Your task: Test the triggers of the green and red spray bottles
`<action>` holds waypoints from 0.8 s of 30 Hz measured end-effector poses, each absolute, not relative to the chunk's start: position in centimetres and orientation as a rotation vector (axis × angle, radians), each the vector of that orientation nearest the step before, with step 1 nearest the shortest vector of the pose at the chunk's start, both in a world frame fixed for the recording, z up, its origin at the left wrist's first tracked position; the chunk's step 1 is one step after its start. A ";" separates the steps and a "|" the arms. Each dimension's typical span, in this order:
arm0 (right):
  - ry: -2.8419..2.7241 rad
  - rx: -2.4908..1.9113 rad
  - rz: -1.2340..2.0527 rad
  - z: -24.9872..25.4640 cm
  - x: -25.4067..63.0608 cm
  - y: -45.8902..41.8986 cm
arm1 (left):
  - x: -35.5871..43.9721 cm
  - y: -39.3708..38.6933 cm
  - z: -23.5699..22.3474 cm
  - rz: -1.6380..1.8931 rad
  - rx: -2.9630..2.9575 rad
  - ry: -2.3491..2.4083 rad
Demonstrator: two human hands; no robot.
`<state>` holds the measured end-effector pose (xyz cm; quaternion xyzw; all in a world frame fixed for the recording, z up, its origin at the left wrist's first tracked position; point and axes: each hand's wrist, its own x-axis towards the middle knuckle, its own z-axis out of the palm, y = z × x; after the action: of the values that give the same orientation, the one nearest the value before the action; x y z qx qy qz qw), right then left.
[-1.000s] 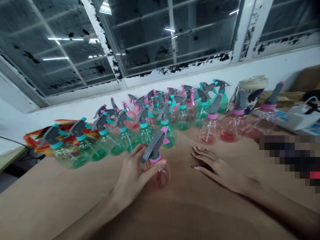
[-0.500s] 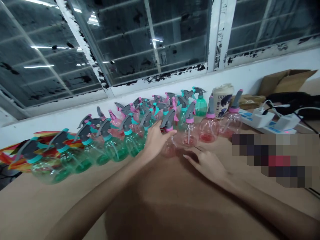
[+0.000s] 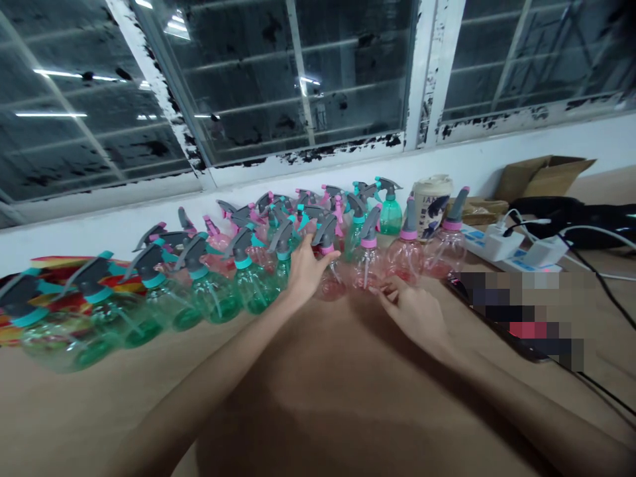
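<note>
Since a moment ago, both hands have slid forward to the bottles' front row. On the table point(image 3: 318, 397), green bottles point(image 3: 213, 291) stand left, pink right. Left hand point(image 3: 304, 270) loosely wraps the pink bottle point(image 3: 332, 278), slotting it into line; right hand point(image 3: 415, 311) rests flat, fingers spread, alongside.

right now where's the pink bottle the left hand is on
Head view, centre: the pink bottle stands under the left hand, between green bottles and more pink ones.

Two hands point(image 3: 304, 271), four front pink bottles point(image 3: 368, 268).
</note>
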<state>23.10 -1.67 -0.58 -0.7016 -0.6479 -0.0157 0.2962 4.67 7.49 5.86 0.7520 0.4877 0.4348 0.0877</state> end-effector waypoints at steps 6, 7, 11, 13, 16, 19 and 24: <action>-1.578 -1.858 -0.111 0.4 23.9 -1.2 | 4.4 7.5 5.2 1.294 2.190 1.365; -1.569 -1.846 -0.117 0.6 23.9 -1.2 | 4.3 7.4 5.1 1.285 2.182 1.352; -1.582 -1.781 -0.097 1.5 24.0 -0.6 | 3.1 5.1 5.5 1.217 2.150 1.319; -1.610 -1.749 -0.073 2.0 23.9 -0.1 | 2.1 2.9 6.0 1.162 2.136 1.306; -1.651 -1.714 -0.051 2.4 23.6 0.8 | 0.1 -1.1 6.3 0.998 2.067 1.286; -1.647 -1.732 -0.048 2.5 23.0 1.8 | -1.7 -4.6 5.7 0.852 1.999 1.319; -1.590 -1.840 -0.066 2.7 21.8 2.4 | -3.4 -7.9 4.5 0.694 1.938 1.341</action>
<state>21.83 2.41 2.68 -0.7092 -0.6129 -0.0256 0.3473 -3.38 -7.90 4.50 0.7429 0.5142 0.2661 0.3359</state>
